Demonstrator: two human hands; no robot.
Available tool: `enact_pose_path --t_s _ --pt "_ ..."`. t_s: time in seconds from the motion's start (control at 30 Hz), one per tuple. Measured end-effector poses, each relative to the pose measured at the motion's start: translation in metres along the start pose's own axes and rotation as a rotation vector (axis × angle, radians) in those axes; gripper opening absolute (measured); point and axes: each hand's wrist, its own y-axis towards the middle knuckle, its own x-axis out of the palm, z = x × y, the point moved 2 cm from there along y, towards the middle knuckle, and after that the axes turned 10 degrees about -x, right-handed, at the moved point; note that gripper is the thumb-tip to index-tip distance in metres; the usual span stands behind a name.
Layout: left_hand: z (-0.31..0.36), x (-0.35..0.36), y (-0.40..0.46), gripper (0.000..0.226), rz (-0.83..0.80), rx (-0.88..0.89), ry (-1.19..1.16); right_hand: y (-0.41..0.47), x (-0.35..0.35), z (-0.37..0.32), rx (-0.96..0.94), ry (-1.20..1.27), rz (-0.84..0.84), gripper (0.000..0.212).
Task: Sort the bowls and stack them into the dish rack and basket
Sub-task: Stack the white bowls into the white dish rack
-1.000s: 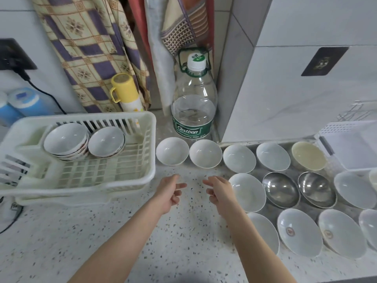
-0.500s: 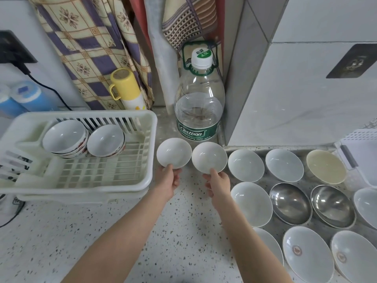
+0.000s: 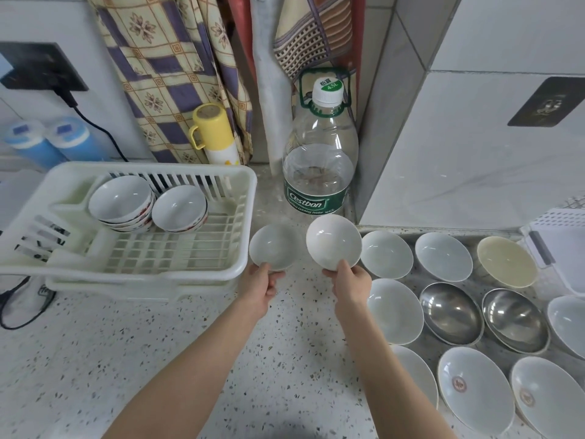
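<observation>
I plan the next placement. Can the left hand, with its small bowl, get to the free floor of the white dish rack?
Probably yes: the left hand holds its small bowl beside the dish rack, whose near floor lies bare.

There is a single view, from a camera worn on the person's head. It looks forward and steeply down over a speckled countertop [image 3: 158,375], close enough that both forearms run up from the bottom edge into the middle. The wide lens bows the tiled wall [image 3: 474,169] and the curtain [image 3: 164,74] at the top. A white dish rack [image 3: 240,185] sits at left; at the right edge what is probably a white basket [image 3: 566,248] is cut off by the frame.
</observation>
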Motion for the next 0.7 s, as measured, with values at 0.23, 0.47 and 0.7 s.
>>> enact_pose_path --t_s 0.23,0.47,0.7 --pt "-0.022 -0.031 -0.033 0.027 -0.018 0.025 0.131 -0.029 -0.016 -0.018 -0.108 0.064 0.036 0.011" --pt "-0.018 -0.055 -0.080 0.028 -0.106 0.135 0.394 -0.066 -0.018 -0.044 -0.175 0.089 0.027 0.009" --pt "0.014 -0.096 -0.133 0.027 -0.260 0.236 0.478 -0.103 -0.009 -0.082 -0.314 0.055 0.002 0.013"
